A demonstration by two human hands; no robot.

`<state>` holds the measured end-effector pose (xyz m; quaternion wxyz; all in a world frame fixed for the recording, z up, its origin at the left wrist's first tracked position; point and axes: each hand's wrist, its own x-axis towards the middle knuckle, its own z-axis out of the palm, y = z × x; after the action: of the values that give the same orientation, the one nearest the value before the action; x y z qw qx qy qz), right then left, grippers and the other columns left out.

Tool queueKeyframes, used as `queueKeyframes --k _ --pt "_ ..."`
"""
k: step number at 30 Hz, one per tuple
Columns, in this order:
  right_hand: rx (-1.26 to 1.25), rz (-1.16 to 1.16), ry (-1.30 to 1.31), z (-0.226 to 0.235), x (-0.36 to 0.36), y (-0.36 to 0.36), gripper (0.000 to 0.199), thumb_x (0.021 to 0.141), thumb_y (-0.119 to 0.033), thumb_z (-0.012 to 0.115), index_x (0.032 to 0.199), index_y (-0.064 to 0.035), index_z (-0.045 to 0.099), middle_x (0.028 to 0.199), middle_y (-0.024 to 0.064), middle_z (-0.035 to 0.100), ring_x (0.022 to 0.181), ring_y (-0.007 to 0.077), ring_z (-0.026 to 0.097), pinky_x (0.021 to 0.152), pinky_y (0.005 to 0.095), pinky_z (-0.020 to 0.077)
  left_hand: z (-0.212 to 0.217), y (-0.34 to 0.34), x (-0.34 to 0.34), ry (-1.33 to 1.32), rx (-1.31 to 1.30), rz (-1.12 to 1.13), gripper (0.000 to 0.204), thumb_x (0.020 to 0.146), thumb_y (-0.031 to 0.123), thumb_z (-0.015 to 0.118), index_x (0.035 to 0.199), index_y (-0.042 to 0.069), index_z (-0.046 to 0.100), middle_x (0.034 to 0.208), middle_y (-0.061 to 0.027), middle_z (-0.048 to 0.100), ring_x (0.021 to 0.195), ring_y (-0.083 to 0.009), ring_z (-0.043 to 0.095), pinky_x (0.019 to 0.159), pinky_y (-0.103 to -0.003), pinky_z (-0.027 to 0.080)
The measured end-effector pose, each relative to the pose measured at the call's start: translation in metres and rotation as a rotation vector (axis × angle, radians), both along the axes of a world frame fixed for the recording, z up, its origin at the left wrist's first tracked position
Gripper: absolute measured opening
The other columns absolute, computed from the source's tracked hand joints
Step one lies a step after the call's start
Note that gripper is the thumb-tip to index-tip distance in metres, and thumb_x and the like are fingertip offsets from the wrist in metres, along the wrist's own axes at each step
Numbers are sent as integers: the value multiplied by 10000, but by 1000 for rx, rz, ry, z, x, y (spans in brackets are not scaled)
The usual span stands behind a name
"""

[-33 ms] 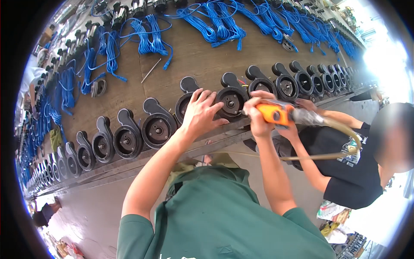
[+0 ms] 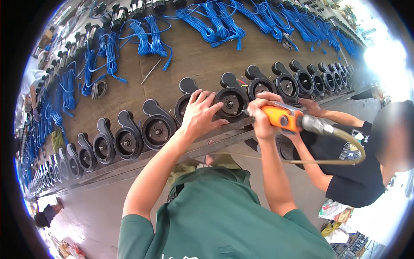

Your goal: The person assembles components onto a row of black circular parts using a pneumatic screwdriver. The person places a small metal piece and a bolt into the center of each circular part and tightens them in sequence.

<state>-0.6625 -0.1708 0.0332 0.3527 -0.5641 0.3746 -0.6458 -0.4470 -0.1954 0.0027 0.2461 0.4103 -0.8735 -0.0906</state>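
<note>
Toward one o'clock, our spread left hand [image 2: 200,113] is touching a black housing [image 2: 244,103] containing a metal shaft [image 2: 230,104]; our right hand [image 2: 261,121] is gripping an orange tool [image 2: 281,117].

Right fingers [image 2: 256,105] around orange tool [image 2: 281,118], left fingers [image 2: 208,99] over black housing [image 2: 182,106].

Legible text: none | pale print [image 2: 350,151] on black shirt [image 2: 355,187], right of frame: unreadable | white marks [image 2: 185,257] on green shirt [image 2: 215,211], bottom edge: cut off

The head-worn fisheye faces down, near the black housings [image 2: 230,104]
</note>
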Motion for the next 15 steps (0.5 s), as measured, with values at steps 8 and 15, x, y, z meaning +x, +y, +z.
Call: queueKeyframes --k 8,15 --pt "48 -159 -208 25 -46 40 271 840 -10 569 1095 20 484 756 71 564 656 149 554 662 307 498 15 -18 -28 133 88 100 372 739 249 792 1059 71 723 1230 -165 624 1183 -354 529 1024 -471 400" --pt "96 -285 -74 55 -73 55 291 822 47 558 1110 57 519 728 45 577 662 122 571 668 277 508 32 -60 -117 104 165 -8 375 766 252 773 1062 28 724 1322 -207 556 1283 -389 447 1049 -480 379"
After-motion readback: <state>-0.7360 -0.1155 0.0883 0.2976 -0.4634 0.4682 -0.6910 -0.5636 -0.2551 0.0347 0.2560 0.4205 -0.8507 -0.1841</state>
